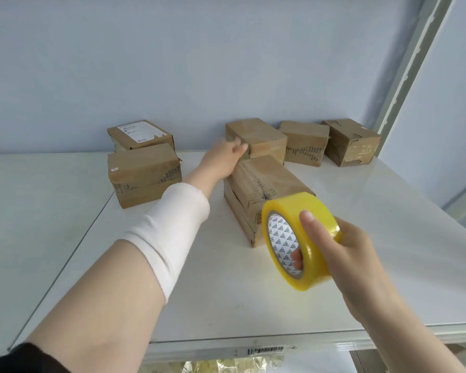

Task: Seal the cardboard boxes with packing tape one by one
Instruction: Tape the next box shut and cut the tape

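1. The left hand (226, 154) is smeared by motion blur. Its fingers lie at the left end of the rear-centre brown cardboard box (256, 138); whether they grip the box or only touch it cannot be told.
2. A long brown cardboard box (264, 189), taped over, lies on the white bench (172, 265) just in front of the rear-centre one. Its near right corner is hidden behind the yellow roll of packing tape (301, 240).
3. The print on the white label of the rear-left cardboard box (140, 134) is too small to read. A front-left cardboard box (144, 175) sits just before it.
4. A rear-right cardboard box (304, 144) and a far-right cardboard box (351, 142) stand side by side at the wall.
5. Under the bench's front edge, which bears a barcode sticker (265, 350), a crinkled yellowish film (226, 366) is cut off by the frame, so I cannot identify it.
6. The right hand (353, 254) holds the tape roll on edge above the bench. The thumb is pressed on the outer band and the fingers are curled through the core, with only their tips showing inside it.
7. A pale cuff (170, 230) wraps the left forearm.
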The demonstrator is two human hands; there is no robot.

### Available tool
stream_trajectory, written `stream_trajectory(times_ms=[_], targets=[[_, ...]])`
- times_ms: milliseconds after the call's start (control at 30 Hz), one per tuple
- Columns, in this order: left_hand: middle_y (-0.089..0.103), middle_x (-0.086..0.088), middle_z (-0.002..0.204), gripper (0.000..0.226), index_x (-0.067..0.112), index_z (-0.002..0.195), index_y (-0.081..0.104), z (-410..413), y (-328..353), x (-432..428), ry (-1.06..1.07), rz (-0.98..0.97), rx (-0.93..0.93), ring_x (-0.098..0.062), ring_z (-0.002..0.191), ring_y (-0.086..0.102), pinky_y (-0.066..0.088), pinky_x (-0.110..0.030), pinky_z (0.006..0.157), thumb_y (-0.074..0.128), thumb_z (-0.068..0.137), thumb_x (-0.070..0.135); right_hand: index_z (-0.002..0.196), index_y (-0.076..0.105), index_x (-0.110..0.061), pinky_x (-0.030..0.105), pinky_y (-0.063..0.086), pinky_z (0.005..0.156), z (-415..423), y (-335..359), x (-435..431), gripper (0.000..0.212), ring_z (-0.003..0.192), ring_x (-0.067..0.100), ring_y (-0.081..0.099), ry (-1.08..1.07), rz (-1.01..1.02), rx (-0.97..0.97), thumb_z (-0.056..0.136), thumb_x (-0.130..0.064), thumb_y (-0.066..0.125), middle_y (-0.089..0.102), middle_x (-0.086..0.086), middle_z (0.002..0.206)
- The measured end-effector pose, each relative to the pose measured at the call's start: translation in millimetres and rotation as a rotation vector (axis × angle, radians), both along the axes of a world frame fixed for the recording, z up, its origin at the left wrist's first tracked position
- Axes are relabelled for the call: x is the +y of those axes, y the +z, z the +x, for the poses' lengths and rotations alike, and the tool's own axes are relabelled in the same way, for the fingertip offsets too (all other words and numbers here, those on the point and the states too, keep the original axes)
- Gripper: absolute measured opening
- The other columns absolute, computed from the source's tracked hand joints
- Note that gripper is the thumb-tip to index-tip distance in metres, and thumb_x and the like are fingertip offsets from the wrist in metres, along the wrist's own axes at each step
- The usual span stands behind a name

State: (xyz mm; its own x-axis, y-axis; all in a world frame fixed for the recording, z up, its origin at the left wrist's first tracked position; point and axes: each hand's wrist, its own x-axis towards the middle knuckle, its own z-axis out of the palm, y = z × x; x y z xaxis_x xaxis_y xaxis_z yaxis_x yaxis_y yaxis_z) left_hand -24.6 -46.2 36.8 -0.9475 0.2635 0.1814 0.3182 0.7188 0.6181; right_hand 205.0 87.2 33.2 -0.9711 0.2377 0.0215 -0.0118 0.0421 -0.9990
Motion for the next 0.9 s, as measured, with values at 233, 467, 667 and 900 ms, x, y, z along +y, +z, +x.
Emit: stream_trajectory(times_ms=[233, 467, 667, 900], targets=[[-0.011, -0.005, 0.158, 0.059, 0.015, 0.150, 0.000, 16.8, 3.0, 15.0, -0.314, -0.550, -0.054, -0.017, 0.145, -0.012, -0.006, -0.044, 0.117, 0.017, 0.101, 0.043, 0.081, 0.062, -0.004, 0.016, 0.043, 0.039, -3.3, -0.4, -4.1, 0.057, 0.043, 0.011, 0.061, 0.015, -0.061, -0.008, 0.056, -0.055, 0.059, 0.066, 0.004, 0.053], [-0.010, -0.003, 0.158, 0.057, 0.022, 0.151, 0.003, 32.1, 1.0, 17.7, -0.385, -0.577, -0.002, -0.014, 0.145, -0.013, -0.009, -0.041, 0.116, 0.020, 0.101, 0.044, 0.079, 0.064, -0.008, 0.017, 0.045, 0.041, -6.9, -1.4, -7.2, 0.049, 0.045, 0.010, 0.061, 0.051, -0.105, -0.004, 0.061, -0.052, 0.058, 0.066, 0.004, 0.055], [-0.011, -0.001, 0.158, 0.056, 0.024, 0.150, 0.005, 41.1, -0.9, 19.7, -0.460, -0.533, 0.064, -0.011, 0.144, -0.016, -0.012, -0.037, 0.114, 0.025, 0.101, 0.042, 0.080, 0.065, -0.008, 0.017, 0.047, 0.043, -8.5, -2.0, -7.5, 0.047, 0.048, 0.010, 0.063, 0.072, -0.127, 0.003, 0.062, -0.050, 0.058, 0.068, 0.003, 0.058], [-0.006, -0.001, 0.158, 0.055, 0.021, 0.150, 0.009, 49.9, 4.1, 21.0, -0.604, -0.543, 0.116, -0.013, 0.145, -0.011, -0.010, -0.031, 0.114, 0.032, 0.101, 0.033, 0.083, 0.065, -0.007, 0.016, 0.046, 0.043, -8.8, -3.2, -8.0, 0.047, 0.049, 0.009, 0.063, 0.082, -0.139, 0.013, 0.064, -0.049, 0.058, 0.068, 0.002, 0.058]])
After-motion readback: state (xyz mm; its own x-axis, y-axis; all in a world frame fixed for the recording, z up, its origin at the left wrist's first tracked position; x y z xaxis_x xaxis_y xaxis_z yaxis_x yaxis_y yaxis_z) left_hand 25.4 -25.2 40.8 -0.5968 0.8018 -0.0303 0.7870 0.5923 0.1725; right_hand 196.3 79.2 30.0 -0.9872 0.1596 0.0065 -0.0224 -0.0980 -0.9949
